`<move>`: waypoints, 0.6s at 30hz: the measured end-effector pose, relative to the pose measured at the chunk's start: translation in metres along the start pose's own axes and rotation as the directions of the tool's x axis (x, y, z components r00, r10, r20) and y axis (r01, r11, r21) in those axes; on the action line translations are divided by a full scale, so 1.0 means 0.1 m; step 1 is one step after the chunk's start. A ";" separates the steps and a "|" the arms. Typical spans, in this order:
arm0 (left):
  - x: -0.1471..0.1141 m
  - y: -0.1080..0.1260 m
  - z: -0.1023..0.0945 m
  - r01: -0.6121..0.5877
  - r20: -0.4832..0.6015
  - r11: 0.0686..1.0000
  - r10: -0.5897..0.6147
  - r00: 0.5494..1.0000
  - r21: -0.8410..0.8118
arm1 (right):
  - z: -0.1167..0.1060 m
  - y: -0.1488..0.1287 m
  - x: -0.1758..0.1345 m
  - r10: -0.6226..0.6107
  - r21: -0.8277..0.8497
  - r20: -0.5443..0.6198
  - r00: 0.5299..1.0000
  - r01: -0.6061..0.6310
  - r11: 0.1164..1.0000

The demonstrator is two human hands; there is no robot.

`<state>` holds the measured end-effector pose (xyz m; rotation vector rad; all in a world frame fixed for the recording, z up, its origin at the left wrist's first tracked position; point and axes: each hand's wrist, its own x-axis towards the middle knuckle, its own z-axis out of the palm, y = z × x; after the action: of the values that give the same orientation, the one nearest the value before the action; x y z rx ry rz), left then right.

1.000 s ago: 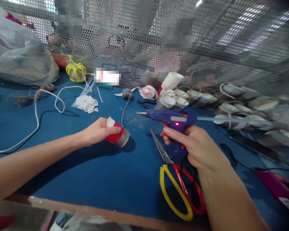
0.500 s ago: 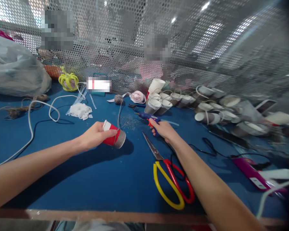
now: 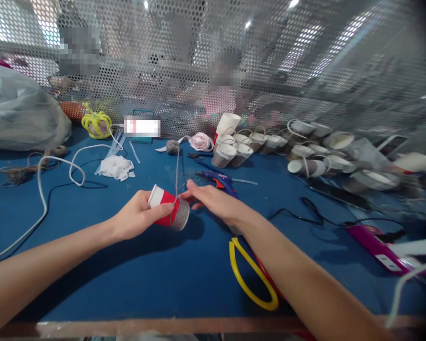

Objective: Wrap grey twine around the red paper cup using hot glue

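My left hand [image 3: 137, 215] is closed around a red and white paper cup [image 3: 167, 199], which is tilted on its side. Grey yarn [image 3: 181, 214] is wound around the cup's end. One strand [image 3: 177, 170] runs up from it to a small grey yarn ball [image 3: 173, 147]. Beside the cup, my right hand [image 3: 216, 201] reaches in with its fingers apart, close to the strand; whether they touch it is unclear. Just behind that hand a blue hot glue gun [image 3: 216, 178] lies on the table. Scissors with yellow and red handles [image 3: 234, 270] are partly hidden under my right forearm.
Several yarn-wrapped cups with handles [image 3: 225, 154] stand at the back right. A purple power strip [image 3: 372, 248] and black cord lie on the right. White scraps [image 3: 115, 167], a white cable [image 3: 42, 199] and a plastic bag [image 3: 21, 109] occupy the left. Mesh [image 3: 184, 71] rises behind.
My right hand has let go of the glue gun, leaving it on the table, and moved left and nearer to the cup. The left hand still holds the cup.
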<state>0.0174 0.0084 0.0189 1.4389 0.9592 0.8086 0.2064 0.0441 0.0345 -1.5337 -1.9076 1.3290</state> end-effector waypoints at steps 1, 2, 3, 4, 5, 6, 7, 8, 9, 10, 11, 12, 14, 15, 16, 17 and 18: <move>-0.01 0.00 0.01 -0.002 0.010 1.000 0.002 1.000 0.007 | 0.09 -0.02 -0.02 -0.062 0.160 0.075 0.995 0.049 0.986; -0.02 0.00 0.02 -0.003 0.022 1.000 0.003 1.000 0.014 | 0.16 -0.04 -0.03 -0.102 0.299 0.083 0.991 0.073 0.951; -0.03 0.00 0.02 -0.004 0.033 1.000 0.003 0.999 0.024 | 0.21 -0.04 -0.04 -0.127 0.412 0.062 0.990 0.090 0.907; -0.04 0.00 0.03 -0.002 0.043 0.999 0.000 0.999 0.035 | 0.25 -0.04 -0.05 -0.126 0.481 0.017 0.992 0.102 0.871; -0.05 0.00 0.03 0.000 0.052 0.999 -0.003 0.999 0.047 | 0.28 -0.03 -0.05 -0.118 0.526 -0.028 0.993 0.115 0.843; -0.05 0.00 0.03 0.002 0.059 0.998 -0.006 0.998 0.060 | 0.29 -0.03 -0.06 -0.118 0.555 -0.056 0.991 0.129 0.822; -0.06 -0.01 0.04 0.004 0.066 0.997 -0.008 0.998 0.072 | 0.29 -0.03 -0.07 -0.125 0.573 -0.071 0.990 0.143 0.807; -0.06 -0.01 0.04 0.004 0.073 0.996 -0.010 0.997 0.084 | 0.29 -0.02 -0.08 -0.134 0.585 -0.077 0.988 0.153 0.796; -0.05 -0.01 0.04 0.002 0.081 0.995 -0.010 0.997 0.095 | 0.29 -0.02 -0.09 -0.141 0.590 -0.076 0.987 0.158 0.792; -0.05 -0.02 0.05 -0.002 0.090 0.995 -0.008 0.996 0.104 | 0.29 -0.02 -0.10 -0.140 0.588 -0.072 0.988 0.155 0.794; -0.04 -0.03 0.05 -0.008 0.100 0.994 -0.004 0.995 0.113 | 0.29 -0.02 -0.11 -0.132 0.579 -0.067 0.989 0.147 0.802; -0.04 -0.03 0.05 -0.015 0.110 0.992 0.001 0.994 0.123 | 0.29 -0.01 -0.12 -0.122 0.566 -0.062 0.991 0.135 0.813; -0.04 -0.05 0.06 -0.030 0.128 0.988 0.010 0.992 0.153 | 0.30 -0.01 -0.13 -0.104 0.552 -0.053 0.993 0.116 0.825; -0.05 -0.06 0.06 -0.036 0.138 0.984 0.012 0.990 0.174 | 0.30 -0.01 -0.13 -0.099 0.560 -0.047 0.994 0.109 0.822; -0.05 -0.06 0.06 -0.041 0.149 0.979 0.012 0.989 0.199 | 0.30 0.00 -0.12 -0.097 0.576 -0.036 0.995 0.099 0.811; -0.06 -0.06 0.06 -0.048 0.163 0.973 0.011 0.987 0.225 | 0.31 0.00 -0.12 -0.092 0.597 -0.022 0.996 0.087 0.797; -0.06 -0.06 0.06 -0.057 0.174 0.966 0.013 0.985 0.251 | 0.31 0.00 -0.12 -0.085 0.617 -0.008 0.996 0.072 0.784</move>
<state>0.0197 -0.0001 0.0128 1.7225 0.9319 0.5896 0.1873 0.0198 0.0225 -1.0876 -1.3108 1.7075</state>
